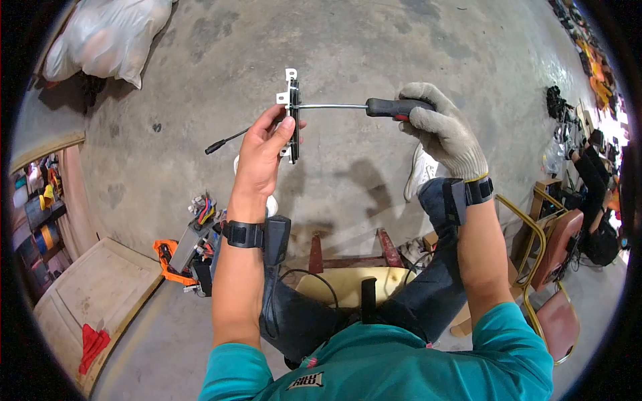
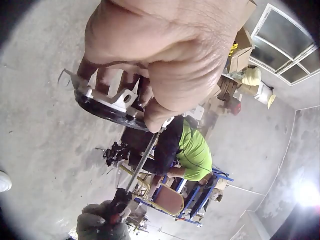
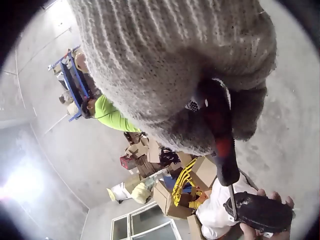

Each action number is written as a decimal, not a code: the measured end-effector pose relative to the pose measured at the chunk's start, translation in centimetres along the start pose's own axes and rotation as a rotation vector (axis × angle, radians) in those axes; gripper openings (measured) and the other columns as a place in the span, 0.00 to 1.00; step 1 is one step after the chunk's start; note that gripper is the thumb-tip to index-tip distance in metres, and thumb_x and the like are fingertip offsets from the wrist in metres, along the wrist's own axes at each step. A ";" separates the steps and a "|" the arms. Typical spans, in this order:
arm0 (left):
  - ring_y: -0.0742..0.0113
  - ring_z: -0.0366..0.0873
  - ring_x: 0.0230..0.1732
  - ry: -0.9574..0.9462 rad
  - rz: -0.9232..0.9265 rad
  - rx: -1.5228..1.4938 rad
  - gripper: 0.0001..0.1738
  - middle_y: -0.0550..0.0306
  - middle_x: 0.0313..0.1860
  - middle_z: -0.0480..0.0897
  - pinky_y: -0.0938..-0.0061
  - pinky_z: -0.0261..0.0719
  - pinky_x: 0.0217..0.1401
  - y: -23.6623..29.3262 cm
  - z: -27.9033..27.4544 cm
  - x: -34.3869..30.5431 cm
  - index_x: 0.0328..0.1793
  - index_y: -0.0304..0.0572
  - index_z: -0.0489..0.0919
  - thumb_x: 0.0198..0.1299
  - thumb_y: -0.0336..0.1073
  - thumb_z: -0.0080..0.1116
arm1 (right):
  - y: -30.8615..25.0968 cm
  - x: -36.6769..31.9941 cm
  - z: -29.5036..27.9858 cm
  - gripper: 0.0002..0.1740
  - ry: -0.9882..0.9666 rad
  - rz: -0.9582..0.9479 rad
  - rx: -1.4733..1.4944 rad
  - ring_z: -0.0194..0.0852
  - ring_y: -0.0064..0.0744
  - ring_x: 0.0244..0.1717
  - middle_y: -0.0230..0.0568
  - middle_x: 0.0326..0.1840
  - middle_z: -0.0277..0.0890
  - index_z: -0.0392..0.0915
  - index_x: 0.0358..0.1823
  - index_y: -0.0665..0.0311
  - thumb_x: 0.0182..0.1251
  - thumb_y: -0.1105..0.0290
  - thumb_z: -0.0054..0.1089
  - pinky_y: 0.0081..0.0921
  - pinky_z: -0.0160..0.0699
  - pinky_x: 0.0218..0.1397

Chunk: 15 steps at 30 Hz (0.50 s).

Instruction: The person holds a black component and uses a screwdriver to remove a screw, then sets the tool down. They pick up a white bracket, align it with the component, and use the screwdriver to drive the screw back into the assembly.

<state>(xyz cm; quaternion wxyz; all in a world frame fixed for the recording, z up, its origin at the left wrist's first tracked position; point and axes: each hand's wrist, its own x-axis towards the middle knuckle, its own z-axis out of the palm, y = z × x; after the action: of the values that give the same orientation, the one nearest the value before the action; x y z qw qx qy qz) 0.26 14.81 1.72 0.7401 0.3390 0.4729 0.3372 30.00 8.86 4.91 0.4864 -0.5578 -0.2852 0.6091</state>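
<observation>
My bare left hand (image 1: 262, 150) grips a narrow black part with white bracket tabs (image 1: 293, 100), held upright in the head view. A short black cable with a plug (image 1: 215, 146) hangs off to its left. In my gloved right hand (image 1: 449, 130) is a screwdriver (image 1: 384, 107) with a black and red handle, its shaft level and its tip at the part's black side. The left wrist view shows the thumb and fingers of the left hand (image 2: 165, 60) around the bracketed part (image 2: 112, 107). The part's black face (image 3: 262, 212) shows in the right wrist view; the tip's exact contact is unclear.
A stool (image 1: 348, 284) stands between the legs. Orange and grey parts with wires (image 1: 194, 244) lie at the left, beside a wooden board (image 1: 93, 301). A white bag (image 1: 110, 40) is at the upper left, chairs (image 1: 558, 321) at the right. Another person (image 2: 195, 150) bends over in the background.
</observation>
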 end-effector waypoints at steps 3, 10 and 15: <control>0.71 0.81 0.50 -0.026 -0.010 -0.005 0.25 0.60 0.52 0.81 0.76 0.80 0.48 -0.2 -0.1 0.0 0.69 0.32 0.74 0.71 0.35 0.63 | -0.3 -0.2 0.2 0.21 -0.032 0.036 0.087 0.83 0.26 0.41 0.39 0.48 0.77 0.75 0.59 0.68 0.73 0.61 0.62 0.22 0.85 0.47; 0.71 0.81 0.49 -0.009 0.013 -0.020 0.25 0.60 0.51 0.81 0.76 0.80 0.49 -0.3 -0.2 0.1 0.70 0.32 0.74 0.71 0.35 0.63 | 0.0 0.1 -0.8 0.20 -0.134 0.145 0.054 0.82 0.28 0.45 0.41 0.50 0.77 0.75 0.59 0.69 0.72 0.64 0.62 0.25 0.87 0.53; 0.71 0.81 0.50 -0.001 0.019 -0.020 0.24 0.60 0.51 0.81 0.76 0.80 0.49 -0.3 -0.1 0.0 0.69 0.32 0.74 0.70 0.34 0.63 | -0.2 -0.1 -0.1 0.18 -0.030 0.102 0.059 0.82 0.25 0.43 0.39 0.47 0.78 0.76 0.57 0.68 0.72 0.65 0.62 0.23 0.85 0.47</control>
<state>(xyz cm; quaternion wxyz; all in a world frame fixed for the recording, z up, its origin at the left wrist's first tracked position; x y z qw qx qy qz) 0.18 14.67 1.47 0.7405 0.3359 0.4661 0.3487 30.16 8.78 5.13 0.4668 -0.5478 -0.2454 0.6495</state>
